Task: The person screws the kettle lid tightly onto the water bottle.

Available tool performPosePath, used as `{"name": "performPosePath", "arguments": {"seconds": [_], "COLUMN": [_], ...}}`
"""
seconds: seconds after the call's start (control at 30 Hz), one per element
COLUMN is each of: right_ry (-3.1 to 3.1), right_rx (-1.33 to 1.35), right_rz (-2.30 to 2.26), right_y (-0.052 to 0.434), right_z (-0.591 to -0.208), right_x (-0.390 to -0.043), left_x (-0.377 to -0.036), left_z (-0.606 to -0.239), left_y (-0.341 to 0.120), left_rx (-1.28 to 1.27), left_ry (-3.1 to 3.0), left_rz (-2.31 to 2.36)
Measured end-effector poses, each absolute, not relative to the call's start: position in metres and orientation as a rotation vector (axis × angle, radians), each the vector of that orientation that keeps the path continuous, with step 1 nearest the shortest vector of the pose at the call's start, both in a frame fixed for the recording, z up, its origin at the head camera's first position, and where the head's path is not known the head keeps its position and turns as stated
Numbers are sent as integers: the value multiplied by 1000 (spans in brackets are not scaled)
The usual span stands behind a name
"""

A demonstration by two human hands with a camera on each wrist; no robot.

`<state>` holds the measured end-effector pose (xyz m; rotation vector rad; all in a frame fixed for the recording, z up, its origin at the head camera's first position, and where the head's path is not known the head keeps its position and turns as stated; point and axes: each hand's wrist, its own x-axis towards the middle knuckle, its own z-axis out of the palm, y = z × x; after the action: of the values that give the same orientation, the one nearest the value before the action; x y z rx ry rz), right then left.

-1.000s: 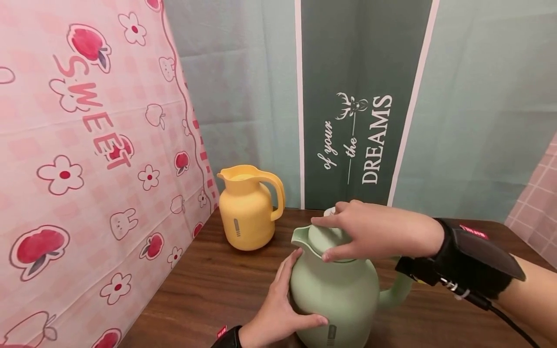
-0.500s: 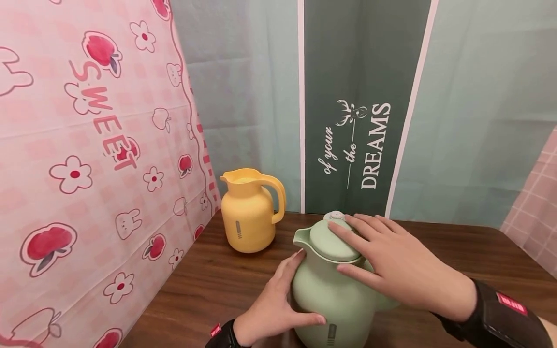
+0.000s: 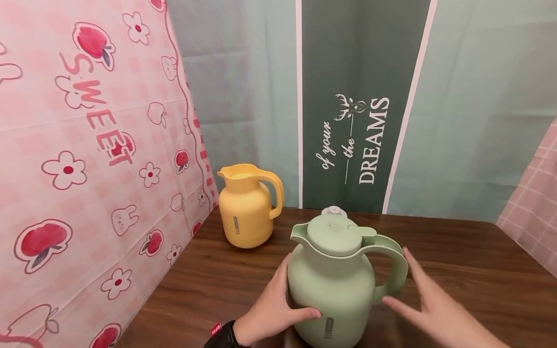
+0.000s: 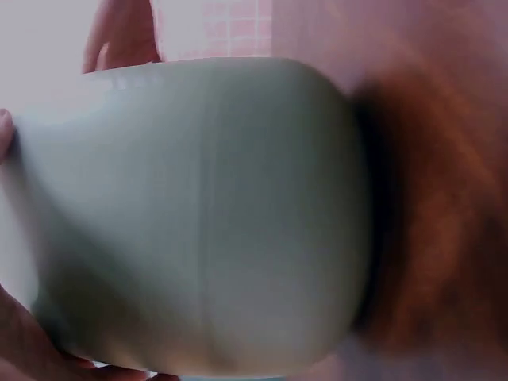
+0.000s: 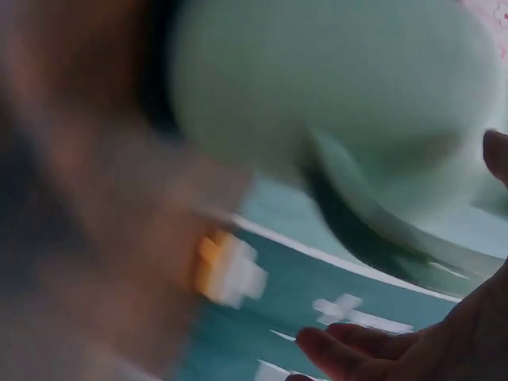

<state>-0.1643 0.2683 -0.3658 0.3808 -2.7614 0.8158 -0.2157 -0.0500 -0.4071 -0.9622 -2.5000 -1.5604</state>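
A light green thermos jug [image 3: 344,285] stands upright on the table, its round lid [image 3: 334,234] seated in the mouth and its spout facing left. My left hand [image 3: 271,309] grips the jug's body from the left, thumb across the front and fingers behind. My right hand [image 3: 439,309] is beside the jug's handle [image 3: 399,270], thumb and fingers spread apart on either side of it, fingertips right at its outer edge. Green body [image 4: 206,214] fills most of the left wrist view. Loosely extended fingers [image 5: 341,349] show in the right wrist view below the handle.
A yellow jug [image 3: 245,212] stands at the back left of the wooden table [image 3: 209,290]. Just behind the green jug, the top of a white object [image 3: 334,210] peeks out, mostly hidden. Pink patterned cloth [image 3: 109,193] hangs at left, a teal and green curtain [image 3: 270,96] behind.
My right hand has lifted off the lid and moved right and down to the handle, leaving the lid and handle exposed. The left hand keeps its grip on the jug.
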Motion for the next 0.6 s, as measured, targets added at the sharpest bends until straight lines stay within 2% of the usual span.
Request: {"name": "performPosePath", "arguments": {"seconds": [0.17,0.37,0.6], "right_ry": [-2945,-2868,-2808], "right_rx": [272,160,190], "right_rz": [1254,1849,2061], "right_y": [264,248,237], "right_z": [-408,-438,-455], "right_x": [-168,-171,-172], "left_x": [-218,-211,-207], "left_z": [-415,-432,-445], "left_y": [-62,-78,-76], "left_rx": [-954,-843,-746], "left_ry": [-2624,-2842,-2676], "left_rz": [-1692,-1617,-1980]}}
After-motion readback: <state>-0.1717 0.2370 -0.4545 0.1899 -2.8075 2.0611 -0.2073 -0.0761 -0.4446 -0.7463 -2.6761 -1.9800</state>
